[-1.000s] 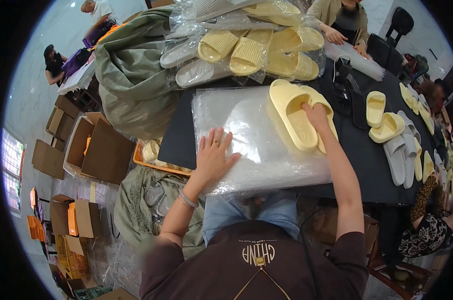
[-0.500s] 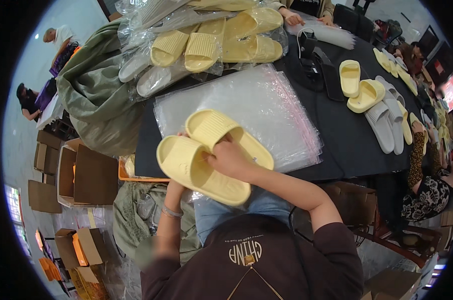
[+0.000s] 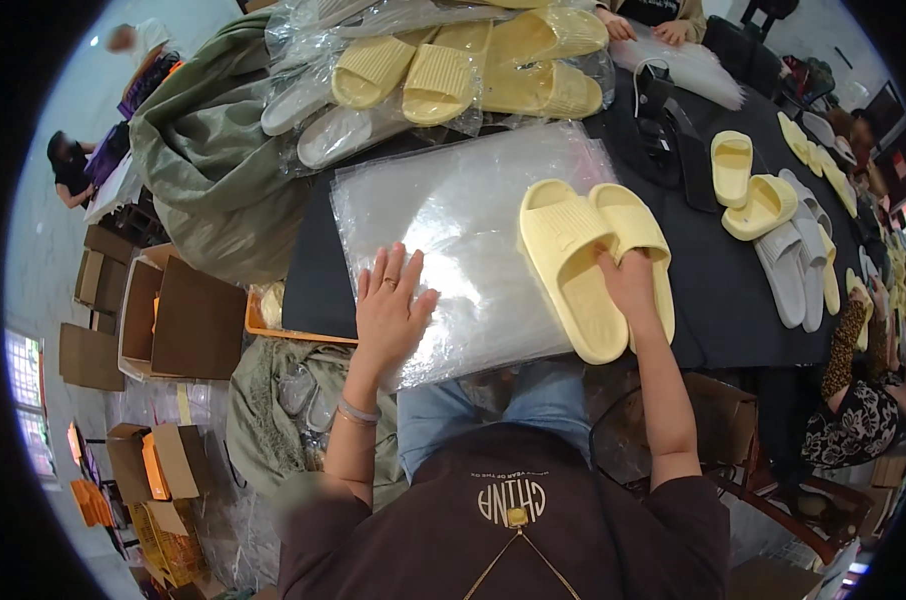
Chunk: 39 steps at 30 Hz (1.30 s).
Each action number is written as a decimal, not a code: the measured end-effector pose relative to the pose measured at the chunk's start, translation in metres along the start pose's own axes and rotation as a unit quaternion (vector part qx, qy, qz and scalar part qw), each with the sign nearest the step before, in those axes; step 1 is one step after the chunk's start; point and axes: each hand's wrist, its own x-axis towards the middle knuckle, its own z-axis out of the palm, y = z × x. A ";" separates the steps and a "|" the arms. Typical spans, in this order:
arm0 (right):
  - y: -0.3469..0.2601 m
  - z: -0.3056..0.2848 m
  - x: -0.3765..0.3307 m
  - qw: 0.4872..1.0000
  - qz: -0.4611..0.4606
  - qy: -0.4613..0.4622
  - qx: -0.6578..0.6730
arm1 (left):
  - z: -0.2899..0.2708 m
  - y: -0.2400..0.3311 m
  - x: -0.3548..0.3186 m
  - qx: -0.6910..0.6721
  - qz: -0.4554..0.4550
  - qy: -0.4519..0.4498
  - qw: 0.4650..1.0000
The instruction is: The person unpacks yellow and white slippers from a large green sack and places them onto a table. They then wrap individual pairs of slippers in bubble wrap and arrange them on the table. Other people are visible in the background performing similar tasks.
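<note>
My right hand [image 3: 631,285] grips a pair of pale yellow slide slippers [image 3: 585,300], its fingers tucked in under the ribbed straps where the two meet. The pair sits at the right end of a stack of clear plastic bags [image 3: 463,230], over their edge. Flat on the left part of that stack lies my left hand [image 3: 394,305], fingers stretched out and a ring on one of them. It holds nothing.
Bagged yellow and grey slippers [image 3: 443,85] are heaped at the table's far left, beside a green cloth [image 3: 208,150]. Loose slippers [image 3: 763,205] lie on the black table [image 3: 693,335] to the right. A co-worker's hands [image 3: 673,32] rest on plastic bags opposite. Cardboard boxes [image 3: 198,318] stand at left.
The slipper pair has moved from in front of me to the right in my right hand. My left hand has let go of it and now lies flat on the bags.
</note>
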 end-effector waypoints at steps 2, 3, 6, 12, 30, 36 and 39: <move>-0.004 0.003 -0.002 0.998 -0.047 0.047 -0.022 | -0.001 0.000 -0.001 -0.006 -0.005 0.001 1.000; -0.009 0.003 -0.004 0.994 -0.069 0.073 -0.034 | -0.001 0.001 0.000 -0.010 -0.005 0.002 1.000; -0.006 0.005 -0.004 0.994 -0.052 0.091 -0.001 | -0.003 0.003 0.002 -0.020 -0.009 -0.001 1.000; -0.002 0.008 -0.006 0.997 -0.035 0.062 -0.042 | 0.001 0.002 0.001 -0.014 -0.015 -0.014 1.000; -0.044 -0.019 -0.027 0.992 -0.049 0.079 -0.087 | 0.001 0.005 0.004 -0.019 -0.019 -0.012 1.000; -0.078 -0.098 -0.021 0.949 -0.177 0.240 -0.100 | -0.002 0.004 -0.002 -0.013 -0.028 -0.005 1.000; -0.018 -0.151 0.013 0.926 -0.046 0.247 -0.282 | -0.001 0.004 0.001 -0.014 -0.023 -0.010 1.000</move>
